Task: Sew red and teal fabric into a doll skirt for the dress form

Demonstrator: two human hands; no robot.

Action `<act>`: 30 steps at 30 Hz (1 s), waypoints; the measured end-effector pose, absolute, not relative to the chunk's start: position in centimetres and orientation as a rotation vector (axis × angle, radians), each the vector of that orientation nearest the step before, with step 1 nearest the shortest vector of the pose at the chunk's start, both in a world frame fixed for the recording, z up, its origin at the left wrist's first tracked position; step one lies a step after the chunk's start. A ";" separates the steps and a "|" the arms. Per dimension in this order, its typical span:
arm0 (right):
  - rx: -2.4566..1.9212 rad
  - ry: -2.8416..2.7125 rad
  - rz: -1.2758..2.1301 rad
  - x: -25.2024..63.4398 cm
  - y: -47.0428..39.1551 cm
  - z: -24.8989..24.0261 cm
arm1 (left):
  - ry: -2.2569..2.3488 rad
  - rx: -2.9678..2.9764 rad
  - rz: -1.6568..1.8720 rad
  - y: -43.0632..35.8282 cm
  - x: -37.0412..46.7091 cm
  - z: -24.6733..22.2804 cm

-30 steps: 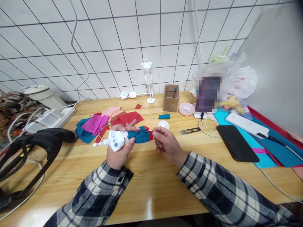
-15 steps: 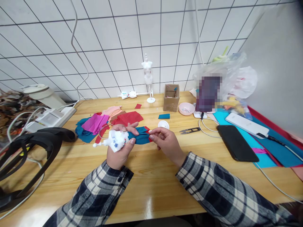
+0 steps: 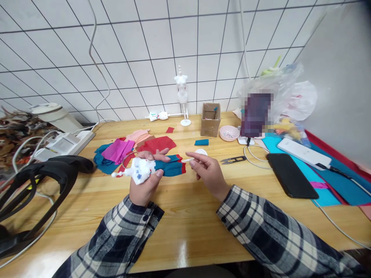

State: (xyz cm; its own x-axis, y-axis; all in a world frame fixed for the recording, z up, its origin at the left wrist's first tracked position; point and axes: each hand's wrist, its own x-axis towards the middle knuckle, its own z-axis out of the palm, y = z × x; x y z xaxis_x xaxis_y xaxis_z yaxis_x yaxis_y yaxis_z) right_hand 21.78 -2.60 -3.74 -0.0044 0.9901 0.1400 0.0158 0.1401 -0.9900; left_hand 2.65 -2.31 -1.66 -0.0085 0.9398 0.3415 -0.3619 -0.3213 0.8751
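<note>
My left hand (image 3: 145, 181) is wrapped round a small white dress form (image 3: 142, 171) lying on its side, its neck toward the left. Blue and red marks dot its bust. A blue cloth skirt (image 3: 171, 166) with a red hem covers its lower part, under my left thumb and fingers. From the hem a thin white stand rod (image 3: 187, 160) sticks out toward my right hand (image 3: 207, 170), whose thumb and index finger close round it. Behind those fingers shows the round white base (image 3: 201, 152), partly hidden.
Cloth scraps (image 3: 118, 151) lie at the left, near a black headset (image 3: 58, 185) and power strip (image 3: 66, 143). Behind are another dress form (image 3: 182, 90), a cardboard box (image 3: 210, 125) and a pink bowl (image 3: 228, 133). Thread snips (image 3: 234, 159) and a phone (image 3: 291, 175) lie right.
My right fingers have let go of the skirt's hem and moved slightly right to the stand rod. The skirt lies flatter, its red hem showing more. My left hand keeps its hold.
</note>
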 end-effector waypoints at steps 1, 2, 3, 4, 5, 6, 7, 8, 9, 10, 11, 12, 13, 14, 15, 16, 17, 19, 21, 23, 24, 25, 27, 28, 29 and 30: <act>-1.121 -1.288 1.054 21.9 -2.6 -3.7 | 0.703 1.147 1.565 -2.2 2.6 -1.6; -1.138 -1.314 0.968 22.1 -2.5 -3.6 | 0.693 1.113 1.570 -2.2 2.5 -1.4; -1.162 -1.367 0.848 22.2 -2.4 -3.5 | 0.680 1.088 1.576 -2.1 2.4 -1.3; -1.190 -1.440 0.706 22.4 -2.3 -3.5 | 0.665 1.071 1.583 -2.0 2.4 -1.1; -1.212 -1.530 0.563 22.5 -2.2 -3.5 | 0.652 1.064 1.588 -1.9 2.4 -1.0; -1.225 -1.632 0.437 22.5 -2.1 -3.5 | 0.641 1.062 1.592 -1.9 2.4 -0.9; -1.233 -1.737 0.334 22.5 -2.1 -3.5 | 0.632 1.063 1.594 -1.8 2.5 -0.8; -1.243 -1.838 0.258 22.5 -2.1 -3.6 | 0.627 1.066 1.589 -1.8 2.5 -0.7; -1.260 -1.935 0.205 22.5 -2.1 -3.7 | 0.626 1.066 1.580 -1.7 2.4 -0.7; -1.281 -2.028 0.172 22.4 -2.1 -3.9 | 0.629 1.063 1.568 -1.6 2.4 -0.7; -1.299 -2.116 0.151 22.4 -2.2 -4.0 | 0.633 1.054 1.556 -1.6 2.2 -0.7; -1.311 -2.198 0.137 22.5 -2.2 -4.1 | 0.635 1.042 1.543 -1.5 2.0 -0.6; -1.310 -2.275 0.129 22.5 -2.2 -4.1 | 0.636 1.028 1.527 -1.4 1.7 -0.5; -1.296 -2.345 0.125 22.6 -2.2 -4.1 | 0.633 1.015 1.509 -1.4 1.4 -0.5; -1.271 -2.406 0.127 22.7 -2.3 -4.1 | 0.629 1.003 1.492 -1.4 1.1 -0.3; -1.247 -2.447 0.135 22.8 -2.3 -4.1 | 0.624 0.997 1.474 -1.4 0.9 -0.2; -1.235 -2.460 0.150 22.8 -2.3 -4.0 | 0.616 0.998 1.457 -1.4 0.6 -0.1; -1.255 -2.415 0.196 22.8 -2.4 -3.9 | 0.588 1.026 1.423 -1.5 0.3 0.1; -1.311 -2.306 0.260 22.7 -2.3 -3.9 | 0.562 1.091 1.396 -1.4 0.2 0.0; -1.356 -2.163 0.355 22.7 -2.0 -4.1 | 0.580 1.194 1.385 -1.0 -0.1 -0.3; -1.378 -2.090 0.406 22.7 -1.8 -4.3 | 0.621 1.255 1.389 -0.6 -0.4 -0.5; -1.409 -2.016 0.455 22.8 -1.6 -4.6 | 0.689 1.326 1.382 -0.1 -0.8 -0.8; -1.477 -1.905 0.528 23.0 -1.2 -5.1 | 0.929 1.502 1.326 0.9 -2.0 -1.7; -1.501 -1.873 0.550 23.0 -1.0 -5.4 | 1.086 1.632 1.260 1.4 -2.8 -2.2; -1.516 -1.853 0.564 23.1 -0.8 -5.7 | 1.258 1.786 1.190 1.8 -3.5 -2.8; -1.518 -1.841 0.576 23.1 -0.6 -5.9 | 1.418 1.955 1.117 2.2 -4.1 -3.5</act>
